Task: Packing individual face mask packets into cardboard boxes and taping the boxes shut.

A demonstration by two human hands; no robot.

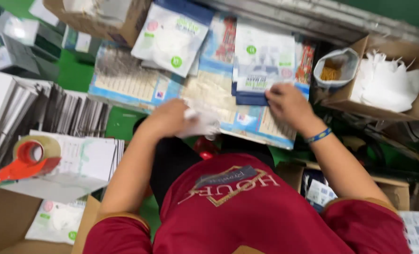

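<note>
At the far left edge of the counter (73,70), green-and-white boxes (12,42), and below them a row of flattened white cartons (40,113) standing on edge. Nearer the person, a tape dispenser (28,157) with an orange handle, resting on a stack of white flat boxes (87,164). Under that, at the bottom left corner, an open brown carton (7,221) with a white pouch (59,221) inside.

In the middle of the counter, a large blue-and-white printed sheet (129,82), partly covered by other packets. On its upper part, a white pouch with green dots (172,40), tilted. Left hand (167,117) closed around a thin white piece (202,124), blurred, so kind not clear; held just above the near edge of the printed sheet.

To the right, a white bag with a blue edge (261,61), lying flat on the sheets. Right hand (289,106) with fingers pressed down on the lower right corner of this bag, touching it; whether gripping or only pressing, cannot tell. Blue wristband (318,135) on the right wrist. The 2 hands apart, each on its own thing.

At the right edge, a brown box (407,51) with a small bag of yellow rubber bands (334,70) and a pile of white masks (388,84).
</note>
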